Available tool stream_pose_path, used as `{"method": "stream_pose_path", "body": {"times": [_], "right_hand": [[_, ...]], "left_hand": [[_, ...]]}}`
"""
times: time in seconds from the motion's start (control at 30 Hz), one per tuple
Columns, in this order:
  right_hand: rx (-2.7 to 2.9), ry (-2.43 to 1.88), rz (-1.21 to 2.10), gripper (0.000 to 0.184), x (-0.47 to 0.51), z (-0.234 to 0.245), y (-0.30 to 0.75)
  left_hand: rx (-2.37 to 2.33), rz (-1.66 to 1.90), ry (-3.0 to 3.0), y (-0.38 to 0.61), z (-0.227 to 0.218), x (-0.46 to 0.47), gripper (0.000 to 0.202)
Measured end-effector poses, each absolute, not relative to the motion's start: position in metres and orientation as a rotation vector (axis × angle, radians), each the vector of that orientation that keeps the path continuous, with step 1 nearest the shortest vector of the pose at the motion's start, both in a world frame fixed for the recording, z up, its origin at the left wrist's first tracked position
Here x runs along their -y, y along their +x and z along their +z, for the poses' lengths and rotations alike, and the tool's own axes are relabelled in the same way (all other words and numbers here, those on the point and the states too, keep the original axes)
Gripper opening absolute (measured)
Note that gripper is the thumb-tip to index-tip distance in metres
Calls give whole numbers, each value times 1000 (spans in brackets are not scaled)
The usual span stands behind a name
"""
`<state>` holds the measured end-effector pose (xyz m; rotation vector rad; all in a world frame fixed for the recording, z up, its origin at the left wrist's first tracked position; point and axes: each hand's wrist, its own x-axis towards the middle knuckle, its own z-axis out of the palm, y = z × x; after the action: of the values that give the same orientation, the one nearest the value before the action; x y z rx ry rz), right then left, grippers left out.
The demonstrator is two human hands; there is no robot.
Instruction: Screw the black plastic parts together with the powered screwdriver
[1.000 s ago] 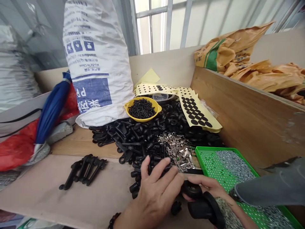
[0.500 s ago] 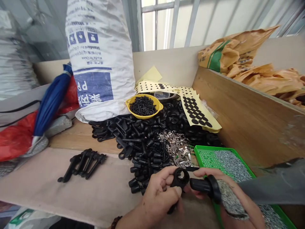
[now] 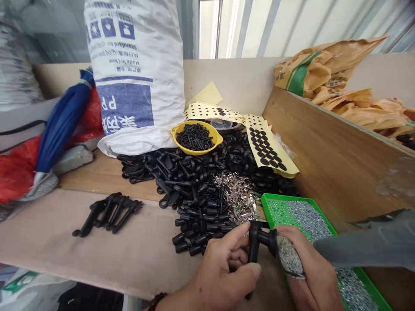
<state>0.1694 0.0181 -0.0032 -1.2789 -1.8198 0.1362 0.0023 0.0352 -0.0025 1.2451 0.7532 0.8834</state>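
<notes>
My left hand [image 3: 223, 270] is closed around a long black plastic part [image 3: 253, 246], held upright near the table's front edge. My right hand [image 3: 308, 276] grips a short black knob-like piece [image 3: 268, 238] and presses it against the top of that part. A grey sleeve covers my right forearm [image 3: 366, 248]. Just beyond the hands lies a big heap of black plastic parts [image 3: 194, 181] with a small pile of shiny metal clips [image 3: 238, 198] in it.
A green tray [image 3: 275, 205] of small silver screws sits at right. A yellow bowl [image 3: 196, 137] of black screws, yellow sheets of black dots [image 3: 264, 144], a white sack [image 3: 134, 73], a blue umbrella [image 3: 61, 125] and a wooden partition [image 3: 340, 155] surround the heap. Several assembled black parts [image 3: 108, 212] lie at left.
My left hand has picked a long black part off the pile and turned it upright. My right hand has brought its black piece up against the part's top. The view dipped slightly.
</notes>
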Motion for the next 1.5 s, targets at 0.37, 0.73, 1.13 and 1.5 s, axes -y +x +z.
{"method": "stream_pose_path", "body": {"times": [0.37, 0.73, 1.13, 1.5], "right_hand": [[1171, -1579, 903, 20, -21, -23, 176], [1048, -1572, 1001, 34, -17, -17, 163], [1083, -1507, 1086, 26, -22, -11, 160], [634, -1285, 1382, 22, -23, -21, 149]], "left_hand": [[-830, 864, 1370, 6, 9, -32, 45], [-895, 931, 1513, 10, 6, -33, 36], [-916, 959, 1631, 8, 2, -34, 29], [-915, 846, 1464, 6, 3, -33, 42]]}}
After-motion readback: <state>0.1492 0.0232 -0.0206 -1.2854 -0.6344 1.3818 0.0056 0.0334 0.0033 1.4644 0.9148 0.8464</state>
